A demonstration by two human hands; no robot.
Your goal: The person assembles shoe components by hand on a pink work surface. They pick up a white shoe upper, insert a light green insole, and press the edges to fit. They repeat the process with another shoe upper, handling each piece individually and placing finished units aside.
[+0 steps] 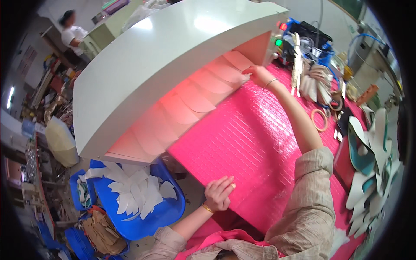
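While the right arm reaches forward with its elbow slightly bent, the right hand (259,76) arrives palm down at the right end of the white curved hood (173,52). Its thumb and fingers are gathered at the tip of the rightmost of the pale curved pieces (190,102); whether the grip clamps that tip or only presses it, I cannot tell. The pieces lie overlapping in a row under the front opening of the hood, in a reddish glow.

The left forearm is lower, well apart from the hood on its near side, with the wrist bent and the left hand (219,193) resting on the edge of the pink tabletop (234,134). Its fingers lie side by side, loosely curved, with its grip closed on nothing visible.

Below the left end of the hood is a blue tub (175,212) of white cutouts (134,188). Well to the right of the hood are a tan ring (325,122) and a heap of white and teal insoles (362,149).
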